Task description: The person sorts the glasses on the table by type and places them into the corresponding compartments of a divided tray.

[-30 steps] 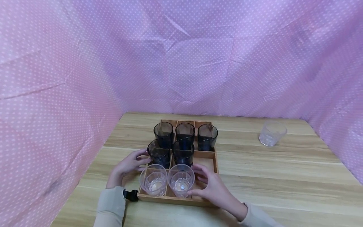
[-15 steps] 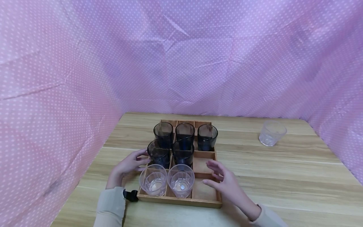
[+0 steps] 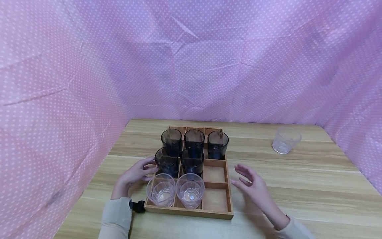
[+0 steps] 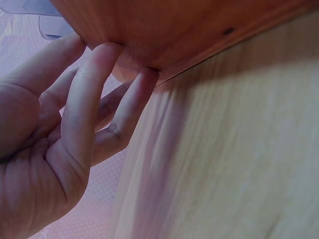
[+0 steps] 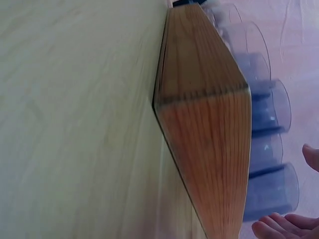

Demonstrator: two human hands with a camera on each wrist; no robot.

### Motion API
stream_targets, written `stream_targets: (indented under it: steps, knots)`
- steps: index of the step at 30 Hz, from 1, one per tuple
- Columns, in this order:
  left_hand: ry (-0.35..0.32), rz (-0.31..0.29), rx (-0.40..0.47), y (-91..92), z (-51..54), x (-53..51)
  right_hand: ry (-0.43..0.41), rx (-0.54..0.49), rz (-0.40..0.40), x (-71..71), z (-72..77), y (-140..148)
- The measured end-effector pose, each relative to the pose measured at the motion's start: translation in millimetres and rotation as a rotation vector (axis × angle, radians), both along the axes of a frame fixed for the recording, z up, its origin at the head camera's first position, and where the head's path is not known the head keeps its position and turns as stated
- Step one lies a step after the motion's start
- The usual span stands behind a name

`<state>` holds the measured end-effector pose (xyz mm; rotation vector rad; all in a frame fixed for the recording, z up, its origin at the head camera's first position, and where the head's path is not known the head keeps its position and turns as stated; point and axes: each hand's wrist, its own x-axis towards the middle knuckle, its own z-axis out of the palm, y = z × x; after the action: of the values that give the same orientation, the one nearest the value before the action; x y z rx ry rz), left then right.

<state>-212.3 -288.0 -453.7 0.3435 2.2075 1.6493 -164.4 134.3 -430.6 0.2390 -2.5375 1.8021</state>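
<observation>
A divided wooden tray [image 3: 216, 215] lies on the table with several dark tinted glasses [image 3: 192, 162] standing in its compartments. Two clear glasses [image 3: 190, 192] stand upright in the front row, at left and middle. At the tray's left side is my left hand [image 3: 135, 172]; in the left wrist view its fingertips [image 4: 147, 77] touch the wooden side wall. My right hand [image 3: 252, 187] hovers just right of the tray, fingers loosely bent and holding nothing. Only part of that hand [image 5: 286, 226] shows in the right wrist view, beyond the tray's corner.
Another clear glass [image 3: 286, 141] stands alone on the wooden table [image 3: 298, 186] at the far right. A pink dotted cloth [image 3: 191, 66] hangs behind the table and along both sides. A black strap piece [image 3: 138, 206] sits against the tray's front left corner.
My right hand has come away from the clear glass in the front middle compartment and moved right, past the tray's edge. My left hand stays at the tray's side.
</observation>
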Motion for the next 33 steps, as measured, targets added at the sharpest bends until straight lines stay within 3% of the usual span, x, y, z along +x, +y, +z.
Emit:
stream_targets:
  steps: [15, 24, 33]
  knots:
    - [-0.007, 0.003, -0.001, -1.2, -2.4, -0.8, 0.029, 0.017, -0.148, -10.7, -5.5, 37]
    - [-0.003, 0.000, -0.005, -1.0, -2.7, -1.3, 0.050, -0.040, -0.216, -14.6, -6.6, 58]
    - [-0.011, 0.007, 0.003, -0.2, -2.3, -0.3, -0.010, 0.046, -0.300, -17.5, -6.9, 72]
